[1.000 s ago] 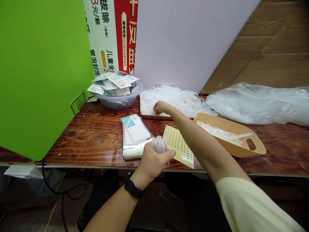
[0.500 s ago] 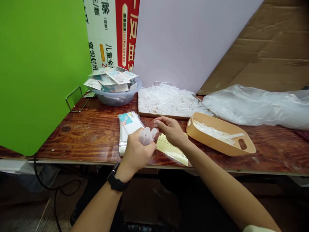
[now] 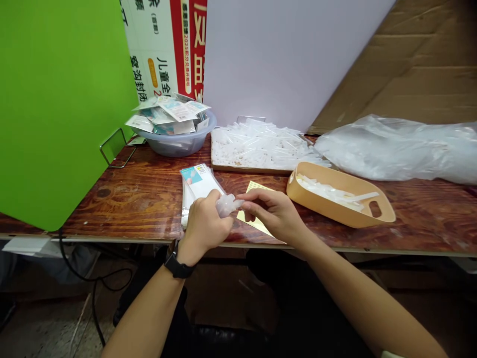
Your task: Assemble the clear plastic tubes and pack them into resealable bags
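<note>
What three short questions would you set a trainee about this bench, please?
1. What is the left hand gripping?
2. True or false: the tan tray lies to the right of the right hand.
3. What fills the blue-grey bowl? A) printed packets B) loose screws C) water

Key: 1. A small bunch of clear plastic pieces. 2. True. 3. A.
</note>
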`<state>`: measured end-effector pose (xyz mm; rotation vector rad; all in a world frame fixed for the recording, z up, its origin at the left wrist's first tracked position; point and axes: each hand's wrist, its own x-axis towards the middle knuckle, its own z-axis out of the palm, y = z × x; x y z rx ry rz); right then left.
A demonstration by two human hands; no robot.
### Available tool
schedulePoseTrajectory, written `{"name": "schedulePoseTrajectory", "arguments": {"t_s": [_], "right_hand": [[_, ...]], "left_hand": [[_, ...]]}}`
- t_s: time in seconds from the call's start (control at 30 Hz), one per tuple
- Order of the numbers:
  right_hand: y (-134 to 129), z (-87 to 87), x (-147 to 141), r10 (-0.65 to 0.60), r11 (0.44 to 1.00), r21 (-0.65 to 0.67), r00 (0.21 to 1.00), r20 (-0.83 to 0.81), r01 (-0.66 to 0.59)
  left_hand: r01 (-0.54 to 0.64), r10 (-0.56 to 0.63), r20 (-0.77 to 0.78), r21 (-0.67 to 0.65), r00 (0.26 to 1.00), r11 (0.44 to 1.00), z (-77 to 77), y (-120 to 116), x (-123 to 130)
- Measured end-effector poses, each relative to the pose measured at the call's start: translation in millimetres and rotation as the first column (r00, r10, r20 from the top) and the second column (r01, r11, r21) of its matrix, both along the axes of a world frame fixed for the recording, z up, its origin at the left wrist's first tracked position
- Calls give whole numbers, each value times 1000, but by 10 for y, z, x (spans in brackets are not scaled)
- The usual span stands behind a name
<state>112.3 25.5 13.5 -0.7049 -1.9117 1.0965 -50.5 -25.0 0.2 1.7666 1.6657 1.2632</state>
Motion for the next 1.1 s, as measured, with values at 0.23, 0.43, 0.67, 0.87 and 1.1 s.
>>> {"name": "schedulePoseTrajectory", "arguments": {"t_s": [0.23, 0.43, 0.67, 0.87, 1.1], "right_hand": [[71, 20, 78, 66, 992, -105, 998, 20, -64], [44, -28, 105, 83, 989, 119, 995, 58, -90], [12, -12, 124, 23, 827, 555, 992, 122, -88], [12, 1, 113, -83, 705, 705, 978, 189, -77], [34, -89, 52, -110, 684, 729, 983, 149, -34]], "left_hand": [[-28, 141, -433, 257, 890, 966, 7, -29, 23], [78, 205, -708, 346, 676, 935, 79, -93, 18], [117, 259, -725, 424, 639, 898, 92, -103, 5], [44, 248, -702, 370, 667, 928, 85, -77, -14], [-52, 254, -710, 293, 657, 955, 51, -66, -50]]}}
